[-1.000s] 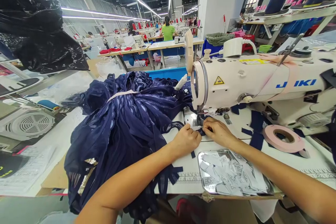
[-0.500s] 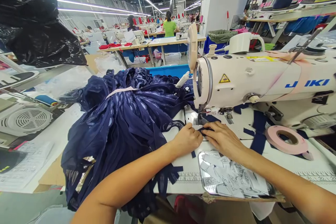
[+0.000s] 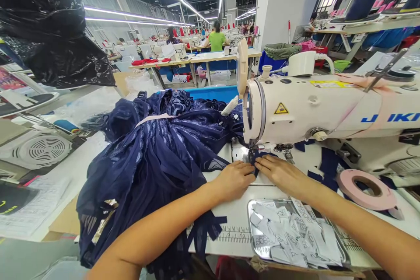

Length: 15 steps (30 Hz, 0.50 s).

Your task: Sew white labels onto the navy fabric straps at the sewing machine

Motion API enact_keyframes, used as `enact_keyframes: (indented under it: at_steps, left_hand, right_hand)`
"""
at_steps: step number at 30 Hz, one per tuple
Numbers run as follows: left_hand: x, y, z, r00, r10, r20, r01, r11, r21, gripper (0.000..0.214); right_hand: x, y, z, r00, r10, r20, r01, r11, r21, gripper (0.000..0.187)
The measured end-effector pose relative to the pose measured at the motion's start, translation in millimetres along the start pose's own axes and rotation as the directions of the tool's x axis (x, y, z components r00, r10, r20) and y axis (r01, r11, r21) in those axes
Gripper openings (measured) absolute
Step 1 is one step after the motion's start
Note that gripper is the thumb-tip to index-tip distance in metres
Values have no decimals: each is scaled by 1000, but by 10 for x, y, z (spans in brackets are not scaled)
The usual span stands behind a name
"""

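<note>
At the needle end of the white sewing machine point(image 3: 278, 109), both hands are on a narrow navy fabric piece point(image 3: 257, 172). My left hand point(image 3: 233, 180) is closed, its fingertips pinching the left edge of this piece. From the other side my right hand point(image 3: 278, 174) grips the same cloth, with the fingers together and pointing left. The cloth lies by the presser foot point(image 3: 252, 153), and the fingers partly cover it. To the left spreads a big heap of sheer navy fabric point(image 3: 154, 148), with a pale band point(image 3: 154, 118) across it.
A metal tray point(image 3: 257, 245) of white printed labels point(image 3: 295, 232) stands at the table's front edge. On the right lie a pink tape roll point(image 3: 348, 183) and navy scraps point(image 3: 330, 162). A black plastic bag point(image 3: 65, 52) hangs upper left. A person in green point(image 3: 216, 41) sits farther off.
My left hand's curled fingers have flattened somewhat. A white strip at the presser foot no longer shows, and navy cloth is seen there instead. The camera view has shifted slightly.
</note>
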<state>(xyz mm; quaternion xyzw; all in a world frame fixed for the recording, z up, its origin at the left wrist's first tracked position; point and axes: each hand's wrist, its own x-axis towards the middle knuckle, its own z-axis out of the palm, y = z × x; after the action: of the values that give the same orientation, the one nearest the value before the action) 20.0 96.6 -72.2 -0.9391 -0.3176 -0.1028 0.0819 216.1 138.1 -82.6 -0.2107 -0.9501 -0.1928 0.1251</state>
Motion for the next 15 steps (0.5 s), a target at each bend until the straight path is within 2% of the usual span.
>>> enact_keyframes:
  at_steps: [4, 10, 15]
  left_hand:
    - [139, 64, 113, 995, -99, -22, 100, 995, 28, 15]
    - [175, 97, 136, 989, -145, -39, 146, 989, 25, 16]
    - [194, 100, 130, 987, -158, -28, 159, 987, 27, 16]
  right_hand:
    - [-33, 90, 121, 998, 57, 24, -57, 998, 10, 44]
    - [-50, 114, 129, 997, 64, 53, -69, 993, 98, 47]
    - [-42, 107, 143, 994, 91, 63, -97, 990, 104, 49]
